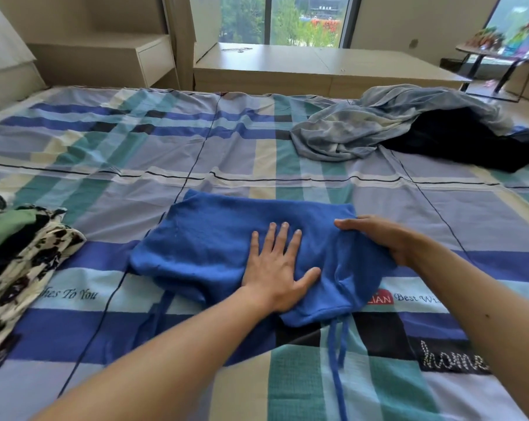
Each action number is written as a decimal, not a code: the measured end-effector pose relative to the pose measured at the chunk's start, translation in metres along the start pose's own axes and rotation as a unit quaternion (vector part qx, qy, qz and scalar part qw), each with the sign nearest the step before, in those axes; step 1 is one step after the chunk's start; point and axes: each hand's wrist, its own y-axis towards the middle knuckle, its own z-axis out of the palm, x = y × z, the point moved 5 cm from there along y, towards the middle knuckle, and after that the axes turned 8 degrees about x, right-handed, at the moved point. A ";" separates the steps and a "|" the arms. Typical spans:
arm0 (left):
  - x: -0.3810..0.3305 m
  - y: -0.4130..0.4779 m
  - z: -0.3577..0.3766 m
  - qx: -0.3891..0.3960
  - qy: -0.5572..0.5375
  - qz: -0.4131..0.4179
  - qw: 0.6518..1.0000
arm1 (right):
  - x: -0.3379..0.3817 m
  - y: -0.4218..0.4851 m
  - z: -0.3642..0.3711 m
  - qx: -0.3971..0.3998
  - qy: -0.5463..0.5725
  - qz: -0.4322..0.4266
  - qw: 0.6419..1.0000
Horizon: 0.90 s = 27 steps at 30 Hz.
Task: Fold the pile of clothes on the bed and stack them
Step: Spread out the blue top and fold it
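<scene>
A blue knit garment [208, 247] lies partly folded in the middle of the bed, its drawstrings trailing toward me. My left hand [276, 268] presses flat on it with fingers spread. My right hand [381, 238] rests on the garment's right edge, fingers extended leftward, thumb side hidden under the fabric fold. At the far right lies an unfolded heap: a pale blue-grey garment [378, 123] over a black one [469, 144]. On the left edge sits a stack of folded clothes [23, 253], with black-and-cream patterned fabric and a green piece.
The bed carries a plaid sheet [166, 153] in blue, teal and cream. Beyond its far edge stand a low wooden platform [317, 65] under a window and drawers at the back left. A small table [500, 53] stands at the far right.
</scene>
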 end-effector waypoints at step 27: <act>0.172 -0.041 -0.116 0.016 -0.711 -0.151 0.687 | 0.171 -0.029 0.169 0.112 -0.092 -0.049 0.988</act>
